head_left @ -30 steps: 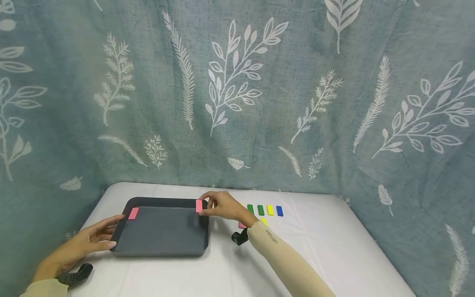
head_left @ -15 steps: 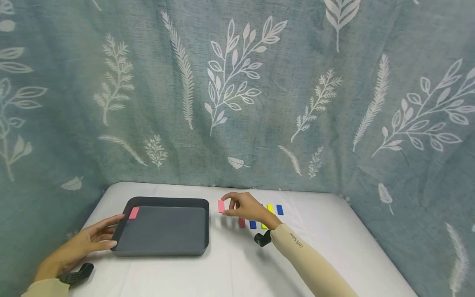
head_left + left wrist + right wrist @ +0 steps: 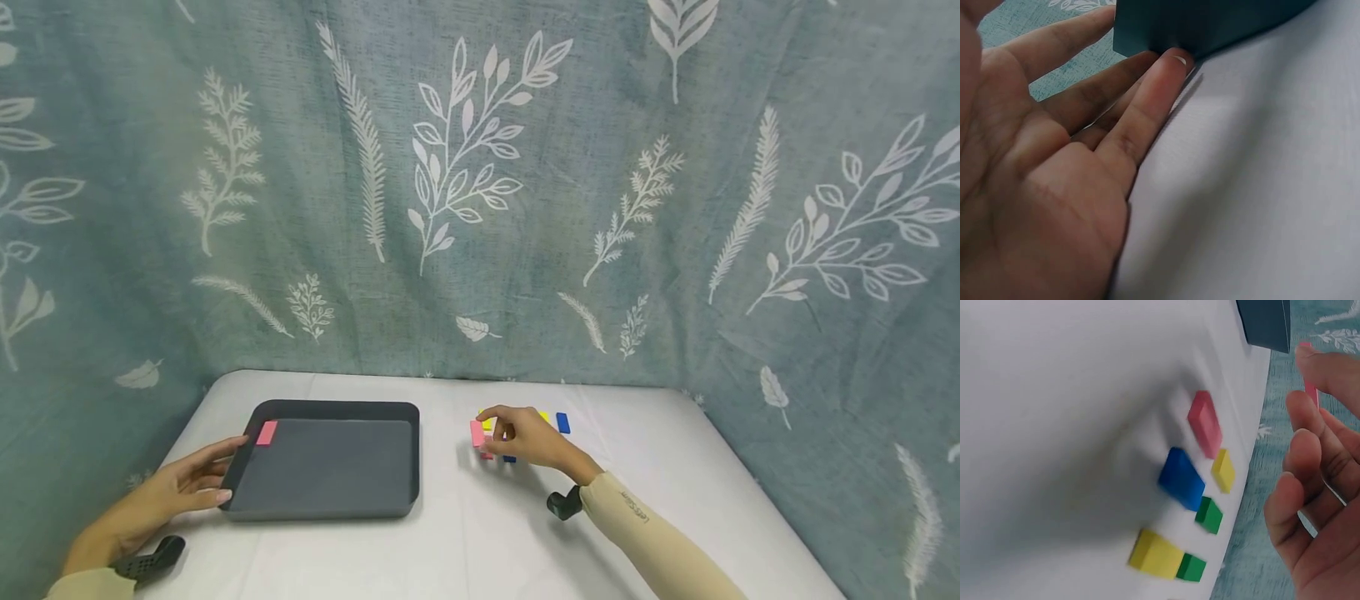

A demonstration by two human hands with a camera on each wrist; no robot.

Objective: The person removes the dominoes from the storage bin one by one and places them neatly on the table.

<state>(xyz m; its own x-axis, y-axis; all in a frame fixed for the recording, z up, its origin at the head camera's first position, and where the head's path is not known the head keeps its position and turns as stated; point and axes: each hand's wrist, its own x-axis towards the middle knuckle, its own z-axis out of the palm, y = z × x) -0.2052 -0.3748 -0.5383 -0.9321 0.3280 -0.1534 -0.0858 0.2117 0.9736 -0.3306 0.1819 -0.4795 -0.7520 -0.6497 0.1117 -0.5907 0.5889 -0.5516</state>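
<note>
A white tabletop (image 3: 465, 542) carries a dark tray (image 3: 330, 492). The left hand (image 3: 161, 492) rests at the tray's left edge, its straight fingers (image 3: 1147, 106) touching the wall. To the right of the tray, the right hand (image 3: 528, 437) pinches a pink block (image 3: 477, 433) between curled fingers (image 3: 1329, 369), just above small red, blue, yellow and green blocks (image 3: 1182, 478). A second pink block (image 3: 266, 432) leans in the tray's far-left corner.
</note>
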